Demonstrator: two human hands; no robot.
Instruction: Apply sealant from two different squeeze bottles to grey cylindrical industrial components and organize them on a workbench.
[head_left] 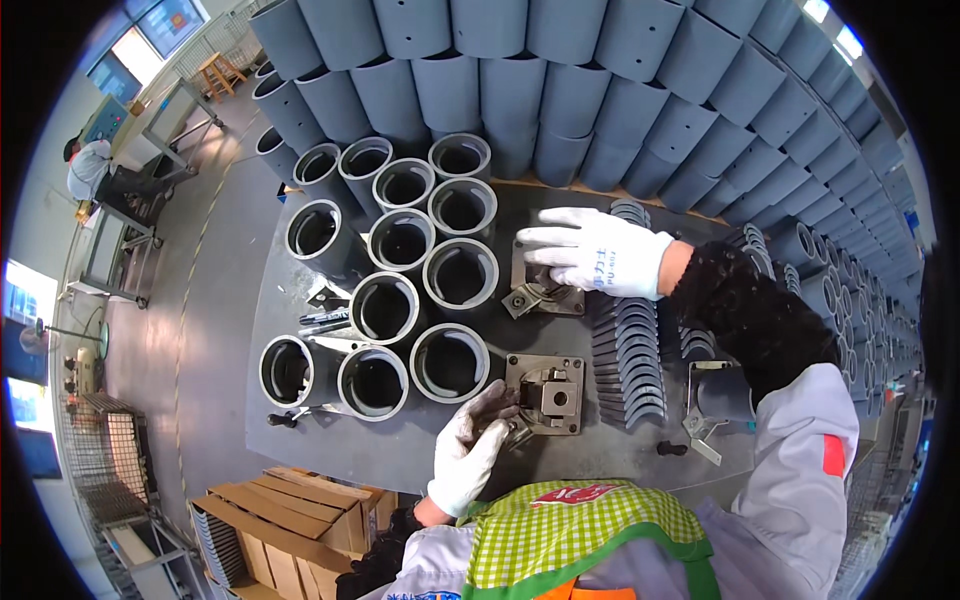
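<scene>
In a white work glove with dirty fingertips, my left hand [468, 452] reaches the lower left corner of the near metal fixture [568, 370]. Its thumb and fingers close around a small clamp part there, mostly hidden by the hand. This fixture is a square steel plate with a raised block that has a round hole. My right hand [595, 248], also gloved, lies over a similar far fixture [548, 300] with its fingers stretched to the left. Its palm hides much of that fixture's top. Grey pipe sleeves [460, 272] stand upright just left of both fixtures.
A row of curved grey shells [630, 360] lies right of the fixtures. Stacked grey tubes [500, 90] wall off the back. Black markers [325, 322] lie among the sleeves. A bracketed piece [722, 395] sits at right. Cardboard boxes [290, 520] stand near left; a person [95, 165] sits far left.
</scene>
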